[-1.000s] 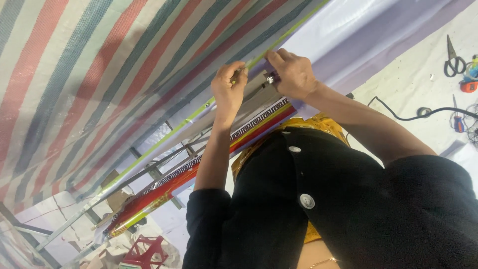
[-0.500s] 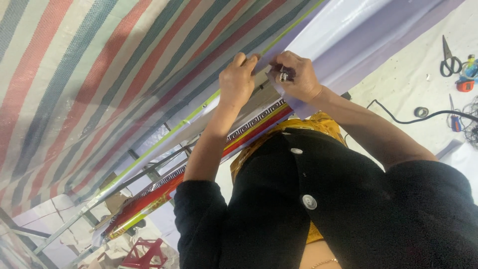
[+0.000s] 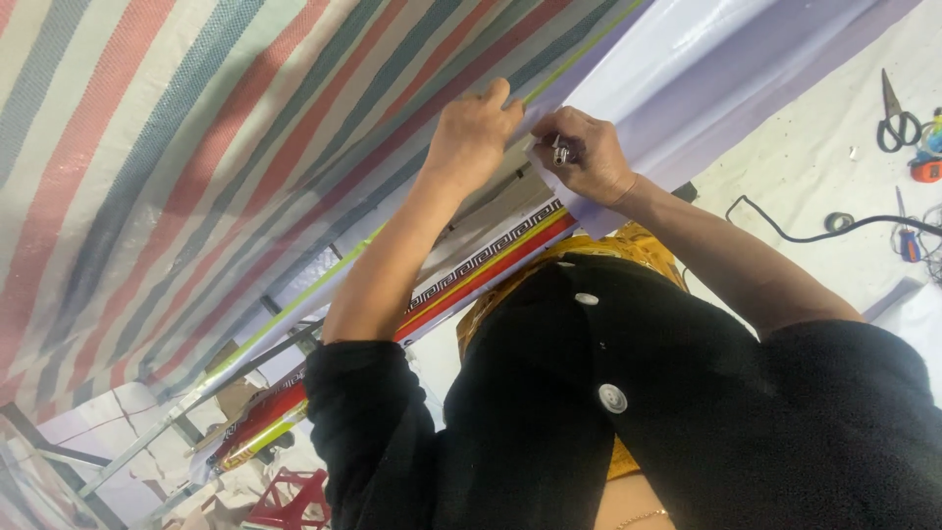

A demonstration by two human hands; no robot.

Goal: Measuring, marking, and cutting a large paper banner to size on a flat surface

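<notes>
My left hand (image 3: 473, 132) pinches the edge of a striped red, green and white tarpaulin (image 3: 196, 147) where it meets a pale lilac sheet (image 3: 706, 59). Right beside it, my right hand (image 3: 584, 152) is closed around a small shiny metal tool (image 3: 560, 151) held against the same seam. A thin yellow-green strip (image 3: 579, 49) runs along that edge. Both arms reach out from black sleeves over a yellow garment.
Scissors (image 3: 895, 123), a black cable (image 3: 805, 231) and small tools (image 3: 908, 240) lie on the pale surface at the right. A long board with a red, yellow and patterned border (image 3: 481, 265) passes under my arms. A red plastic stool (image 3: 289, 501) stands bottom left.
Both hands have slid up and to the right along the seam, and now sit closer together.
</notes>
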